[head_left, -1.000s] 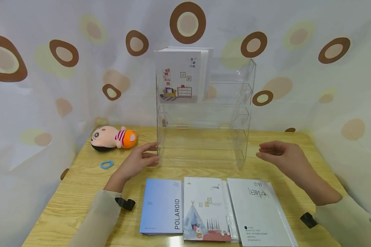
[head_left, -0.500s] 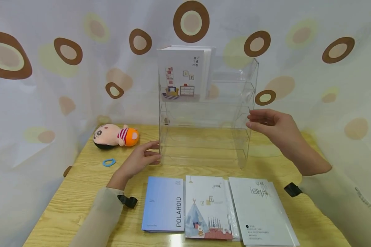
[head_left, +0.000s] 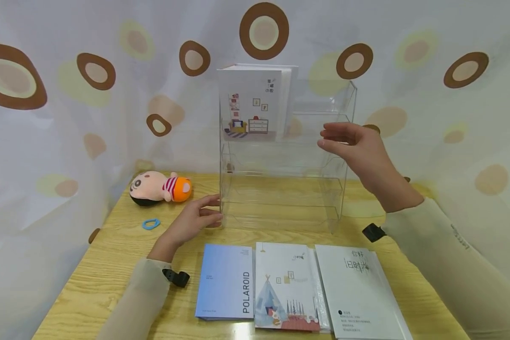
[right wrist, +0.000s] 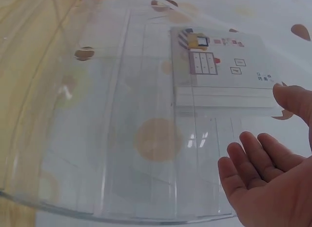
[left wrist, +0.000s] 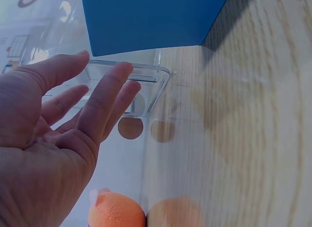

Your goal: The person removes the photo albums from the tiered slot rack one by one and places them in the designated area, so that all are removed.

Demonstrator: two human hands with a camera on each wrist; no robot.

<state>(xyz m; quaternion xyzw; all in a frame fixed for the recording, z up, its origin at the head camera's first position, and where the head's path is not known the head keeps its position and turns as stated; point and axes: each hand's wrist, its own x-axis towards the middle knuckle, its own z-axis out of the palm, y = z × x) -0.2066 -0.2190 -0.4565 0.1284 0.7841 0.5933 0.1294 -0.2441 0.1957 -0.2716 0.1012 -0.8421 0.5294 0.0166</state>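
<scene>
A clear acrylic rack [head_left: 280, 205] with several tiers stands upright at the back of the table. In its upper left sits a white photo album [head_left: 255, 104] with a drawn room on its cover; the right wrist view shows this album [right wrist: 219, 73] behind clear panels. My left hand [head_left: 191, 221] has its fingertips at the rack's lower left side, thumb and fingers extended. My right hand [head_left: 361, 148] is raised before the rack's upper right, fingers slightly bent and thumb apart, holding nothing. It is right of the album.
In front of the rack lie a blue Polaroid album [head_left: 225, 283], a tent-picture album [head_left: 282, 288] and a larger white album [head_left: 357, 293]. A plush doll [head_left: 159, 187] and a blue band [head_left: 151, 224] lie left. A patterned sheet [head_left: 153, 28] hangs behind.
My right hand has risen from low beside the rack's right side, moving up and left to its upper tiers. My left hand stays at the rack's lower left. The view has shifted slightly.
</scene>
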